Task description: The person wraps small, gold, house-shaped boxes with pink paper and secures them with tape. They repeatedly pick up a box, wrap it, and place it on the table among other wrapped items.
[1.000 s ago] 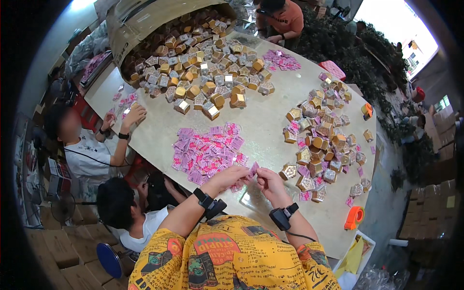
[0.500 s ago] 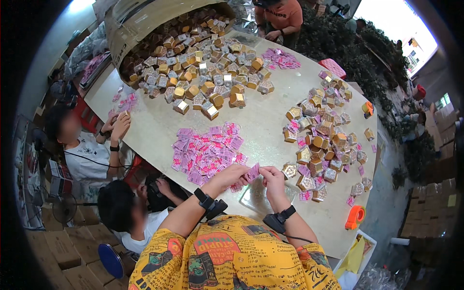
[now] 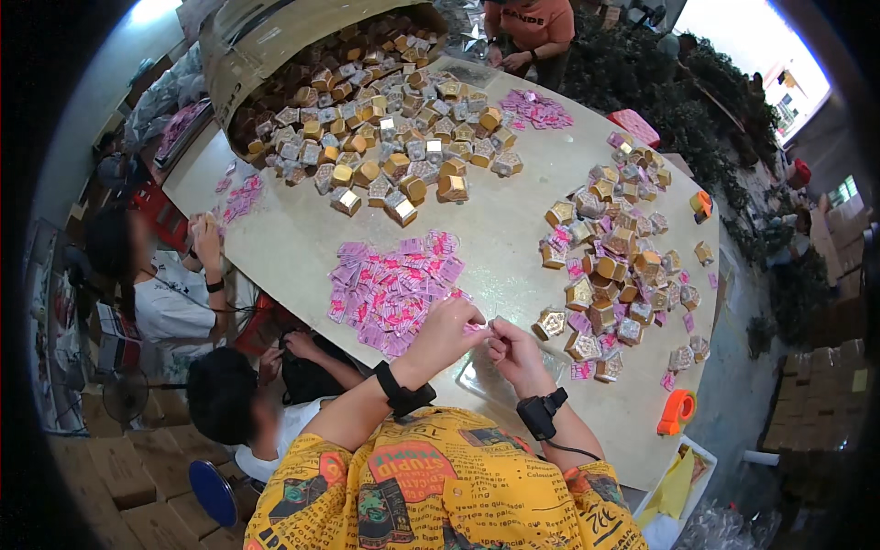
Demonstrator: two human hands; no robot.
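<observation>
Above one table (image 3: 500,252), two hands (image 3: 446,330) (image 3: 521,357) flank one tag (image 3: 473,328).

Bare tabletop (image 3: 504,243) between tags (image 3: 392,286) and ornaments (image 3: 620,242)

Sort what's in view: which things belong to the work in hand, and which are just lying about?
Apparently in the work:
- pink tag at left hand and right hand
- pile of pink tags
- gold pieces at right

Apparently lying about:
- orange tape dispenser
- blue round seat
- fan
</observation>
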